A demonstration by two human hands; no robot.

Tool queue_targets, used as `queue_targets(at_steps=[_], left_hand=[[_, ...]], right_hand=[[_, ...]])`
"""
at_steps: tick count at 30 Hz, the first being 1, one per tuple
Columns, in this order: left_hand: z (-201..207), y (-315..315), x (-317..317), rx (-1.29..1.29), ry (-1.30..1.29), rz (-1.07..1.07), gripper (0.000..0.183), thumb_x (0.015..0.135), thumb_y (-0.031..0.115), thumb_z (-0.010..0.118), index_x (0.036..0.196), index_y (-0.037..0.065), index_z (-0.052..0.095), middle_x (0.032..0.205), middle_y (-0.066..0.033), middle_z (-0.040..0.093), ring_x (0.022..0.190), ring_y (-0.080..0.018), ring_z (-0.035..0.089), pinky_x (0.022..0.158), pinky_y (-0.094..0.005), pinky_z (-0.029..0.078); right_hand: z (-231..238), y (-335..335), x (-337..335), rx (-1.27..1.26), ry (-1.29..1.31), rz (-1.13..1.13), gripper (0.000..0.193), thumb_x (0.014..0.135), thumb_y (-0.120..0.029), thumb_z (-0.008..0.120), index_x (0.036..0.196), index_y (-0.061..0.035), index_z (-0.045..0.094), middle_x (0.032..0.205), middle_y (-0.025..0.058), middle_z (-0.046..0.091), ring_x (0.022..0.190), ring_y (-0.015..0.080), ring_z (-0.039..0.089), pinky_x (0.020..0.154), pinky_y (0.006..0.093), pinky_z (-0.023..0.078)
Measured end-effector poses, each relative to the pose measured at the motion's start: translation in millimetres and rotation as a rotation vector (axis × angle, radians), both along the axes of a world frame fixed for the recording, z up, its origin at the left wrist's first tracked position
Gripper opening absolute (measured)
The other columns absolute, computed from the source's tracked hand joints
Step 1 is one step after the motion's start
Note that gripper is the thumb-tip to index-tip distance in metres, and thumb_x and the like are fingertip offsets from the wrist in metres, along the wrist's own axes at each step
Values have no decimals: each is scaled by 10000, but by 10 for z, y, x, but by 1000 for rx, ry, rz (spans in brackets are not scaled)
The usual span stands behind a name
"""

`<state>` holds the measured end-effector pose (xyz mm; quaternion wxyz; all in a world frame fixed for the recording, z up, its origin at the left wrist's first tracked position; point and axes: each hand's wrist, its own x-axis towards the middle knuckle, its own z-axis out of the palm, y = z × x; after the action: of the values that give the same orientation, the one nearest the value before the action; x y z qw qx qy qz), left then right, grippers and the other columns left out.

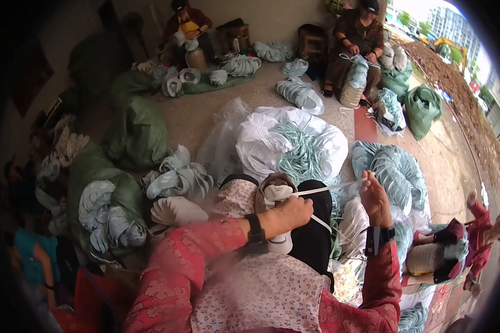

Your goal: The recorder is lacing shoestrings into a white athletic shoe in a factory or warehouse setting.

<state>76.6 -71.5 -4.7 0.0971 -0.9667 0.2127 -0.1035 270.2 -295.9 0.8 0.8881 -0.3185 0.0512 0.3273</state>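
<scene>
Concrete floor (216, 119) spreads out ahead of you, crowded with bundles and sacks. On your lap, against the black cloth over your knee, sits a white shoe sole (279, 195) in a brown holder, just ahead of your left hand (290, 213), whose fingers are clenched around a white strap (322, 190). That strap runs taut across to your right hand (375, 201), raised beside the sole with its fingers pinching the strap's far end. Just beyond lies an open white sack (272, 141) full of pale green straps (301, 152), with a stacked ring of pale soles (391, 172) to its right and green sacks (133, 130) to the left. Farther back, two seated people (358, 39) handle similar bundles.
</scene>
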Motion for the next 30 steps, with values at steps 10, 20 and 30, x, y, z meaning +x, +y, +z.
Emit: queue_targets(at_steps=[10, 20, 30], left_hand=[[1126, 675, -996, -1700, 589, 36, 265, 990, 246, 524, 1040, 24, 659, 958, -49, 629, 664, -110, 562, 566, -244, 442], [190, 1806, -1594, -2427, 287, 783, 437, 983, 400, 520, 1205, 30, 590, 788, 28, 601, 634, -51, 530, 536, -186, 406], [477, 1158, -834, -772, -234, 256, 294, 801, 180, 721, 1053, 41, 662, 933, -64, 621, 1006, -247, 553, 854, -334, 435]], right_hand=[[327, -423, -249, 5, -436, 71, 187, 992, -168, 522, 1135, -47, 526, 762, -26, 576, 516, 59, 443, 476, 204, 376], [-834, -392, -191, -192, -22, -79, 153, 948, -247, 598, 1036, -121, 600, 1089, 31, 672, 899, 159, 609, 838, 351, 510], [-778, -506, 135, 97, 180, 79, 117, 970, -142, 531, 1017, -58, 597, 783, 39, 637, 621, 137, 598, 592, 257, 509]])
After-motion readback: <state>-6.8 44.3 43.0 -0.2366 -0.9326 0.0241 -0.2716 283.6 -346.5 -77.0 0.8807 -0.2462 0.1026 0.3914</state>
